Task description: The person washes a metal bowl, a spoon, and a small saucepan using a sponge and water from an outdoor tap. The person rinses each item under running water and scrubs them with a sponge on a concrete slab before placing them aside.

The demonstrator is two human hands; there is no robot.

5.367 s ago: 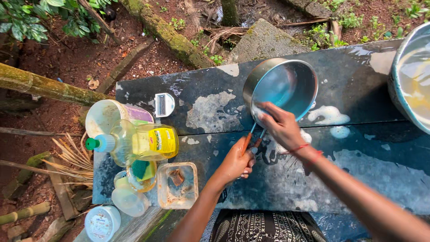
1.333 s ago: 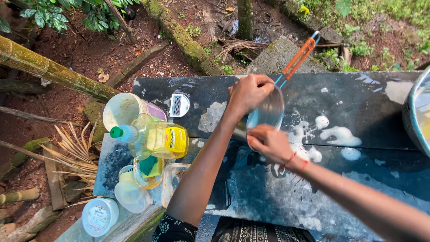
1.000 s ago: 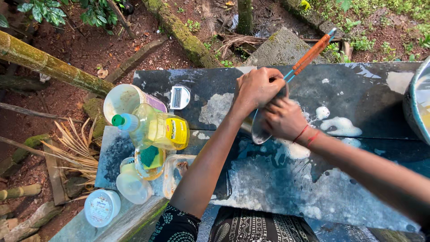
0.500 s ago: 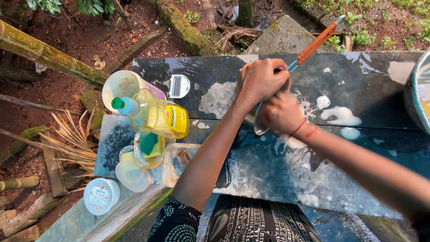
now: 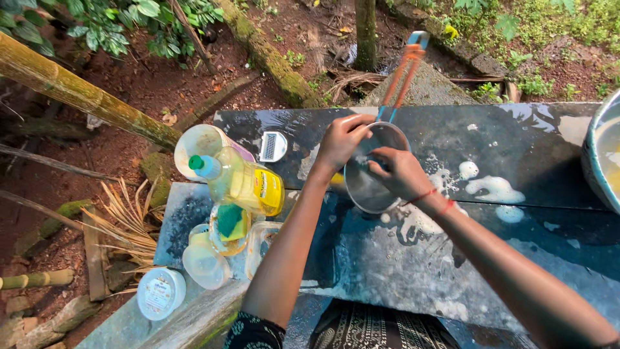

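The pan is of metal, smooth and dull grey inside, with an orange and blue plastic handle. The desk is dark stone, wet and glossy, with white foam at 3 o'clock from the pan. The bottle is clear, shiny yellow plastic.

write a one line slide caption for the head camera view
Left hand grips a small steel saucepan by its rim while the right hand scrubs inside it over a wet, soapy dark slab outdoors.
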